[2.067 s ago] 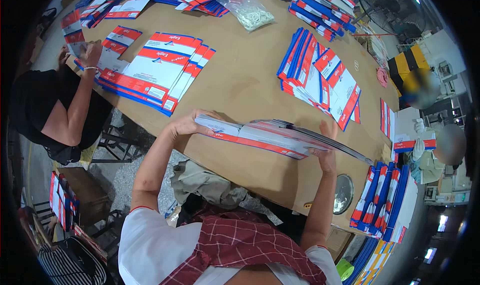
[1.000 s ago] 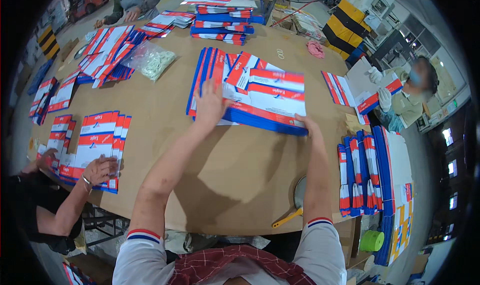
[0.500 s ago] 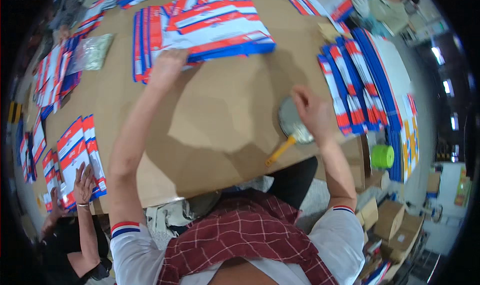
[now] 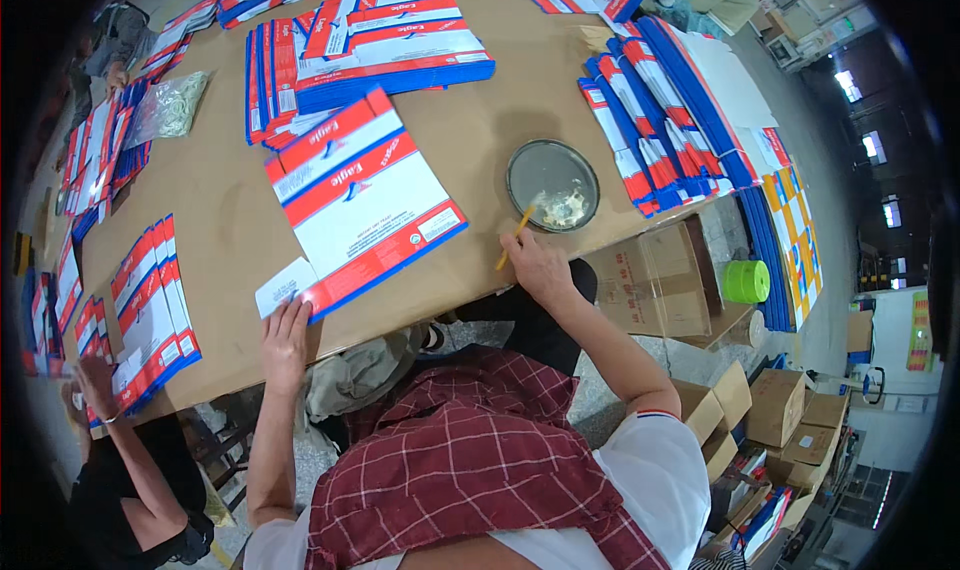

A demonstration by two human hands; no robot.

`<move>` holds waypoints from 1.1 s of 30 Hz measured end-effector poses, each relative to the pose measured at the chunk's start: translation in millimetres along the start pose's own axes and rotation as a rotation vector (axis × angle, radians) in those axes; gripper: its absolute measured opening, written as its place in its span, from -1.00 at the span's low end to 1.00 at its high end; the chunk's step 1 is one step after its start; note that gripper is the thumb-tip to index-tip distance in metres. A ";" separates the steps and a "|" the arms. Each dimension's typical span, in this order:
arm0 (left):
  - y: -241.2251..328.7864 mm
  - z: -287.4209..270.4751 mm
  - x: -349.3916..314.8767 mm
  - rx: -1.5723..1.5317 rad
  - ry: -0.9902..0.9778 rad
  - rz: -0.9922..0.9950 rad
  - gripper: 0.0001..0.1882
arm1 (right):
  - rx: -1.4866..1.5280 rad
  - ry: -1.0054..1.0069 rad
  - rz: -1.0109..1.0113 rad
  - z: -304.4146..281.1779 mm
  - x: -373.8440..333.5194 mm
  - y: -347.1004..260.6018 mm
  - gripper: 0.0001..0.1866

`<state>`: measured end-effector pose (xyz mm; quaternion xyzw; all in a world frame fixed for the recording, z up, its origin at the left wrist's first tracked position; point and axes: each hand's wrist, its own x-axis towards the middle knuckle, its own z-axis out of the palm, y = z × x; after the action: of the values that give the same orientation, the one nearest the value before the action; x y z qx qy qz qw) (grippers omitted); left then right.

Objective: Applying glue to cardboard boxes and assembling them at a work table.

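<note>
A flat, unfolded carton (image 4: pixel 370 195) in white, red and blue lies tilted on the table before me. My left hand (image 4: pixel 286 342) has its fingers over the carton's near left corner, by a small white flap. In my right hand (image 4: pixel 540 267) is a brush (image 4: pixel 514 238) with a yellow handle, gripped at the table's near edge. Its head rests at a round dark dish (image 4: pixel 526 167) holding whitish paste. Beyond the carton, a pile of the same flat cartons (image 4: pixel 400 45) lies stacked.
Folded cartons (image 4: pixel 645 135) are bundled at the right, beside a green roll (image 4: pixel 745 282). A clear bag (image 4: pixel 172 107) lies at the left. A co-worker's hand (image 4: pixel 97 385) is by more cartons (image 4: pixel 152 305). Open cardboard boxes (image 4: pixel 775 407) stand lower right.
My left hand has come from the pile toward me, and a carton now lies before me. My right hand has moved nearer and left, and now holds the brush that lay at the dish.
</note>
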<state>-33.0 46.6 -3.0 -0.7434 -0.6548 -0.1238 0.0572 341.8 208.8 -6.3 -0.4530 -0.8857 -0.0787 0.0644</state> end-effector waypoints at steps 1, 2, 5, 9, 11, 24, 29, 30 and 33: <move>5.3 -0.3 -3.7 -0.005 0.010 0.002 -0.59 | 0.032 0.070 0.003 -5.3 -1.3 1.8 -0.79; 12.6 -1.8 -6.2 -0.063 -0.017 -0.055 -0.61 | 0.063 0.139 0.007 -11.0 -3.1 3.6 -0.85; 20.5 -9.1 1.3 -0.177 -0.045 -0.155 -0.69 | 0.185 0.362 0.066 -34.7 -17.7 15.3 -0.82; 8.5 10.2 23.6 -0.242 -0.156 -0.328 -0.74 | 0.475 0.699 0.362 -54.5 -30.6 42.7 -0.90; 7.6 25.1 32.3 -0.058 0.108 -0.372 -0.67 | 0.869 0.708 0.491 -49.6 -31.2 63.4 -0.87; 17.2 48.2 35.5 -0.038 0.177 -0.578 -0.51 | 0.703 0.232 0.665 -30.1 -5.0 72.5 -0.72; 19.8 39.9 34.4 -0.094 0.241 -0.597 -0.48 | 0.744 0.174 0.673 -33.6 4.2 70.9 -0.70; 20.6 38.1 34.9 -0.112 0.256 -0.602 -0.49 | 0.742 0.168 0.676 -32.0 5.1 71.1 -0.70; 23.3 32.8 37.0 -0.177 0.275 -0.615 -0.55 | 0.737 0.150 0.664 -29.8 5.9 70.3 -0.72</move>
<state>-2.3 87.1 -23.1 -0.4898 -0.8211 -0.2904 0.0401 396.8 248.2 29.7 -0.6507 -0.6557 0.2317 0.3050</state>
